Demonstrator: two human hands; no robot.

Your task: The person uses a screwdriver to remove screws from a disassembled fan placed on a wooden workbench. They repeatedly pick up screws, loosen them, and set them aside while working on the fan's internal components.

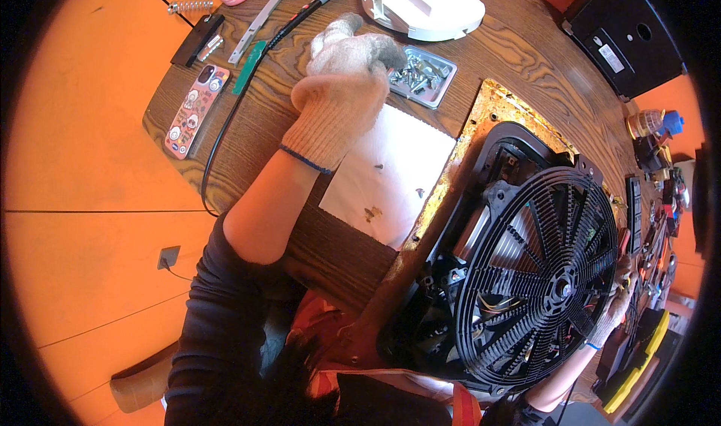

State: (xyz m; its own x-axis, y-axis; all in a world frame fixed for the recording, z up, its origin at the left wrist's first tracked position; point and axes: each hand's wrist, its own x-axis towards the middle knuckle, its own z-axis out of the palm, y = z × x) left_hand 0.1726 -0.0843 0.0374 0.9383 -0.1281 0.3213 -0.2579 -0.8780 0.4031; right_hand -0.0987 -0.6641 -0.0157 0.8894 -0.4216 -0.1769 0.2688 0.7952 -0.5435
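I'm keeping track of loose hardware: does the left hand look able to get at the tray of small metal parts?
Probably yes: the gloved left hand is at the left edge of the tray, and nothing visible blocks it; the white plastic housing sits beyond the tray.

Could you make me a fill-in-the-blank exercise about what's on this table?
1. The big round fan near the right hand is coloured ____.
2. Beyond the small screw tray by the left hand sits a plastic part coloured ____.
3. In the picture, the phone lies to the ____ of the paper sheet.

Missing words: black; white; left.
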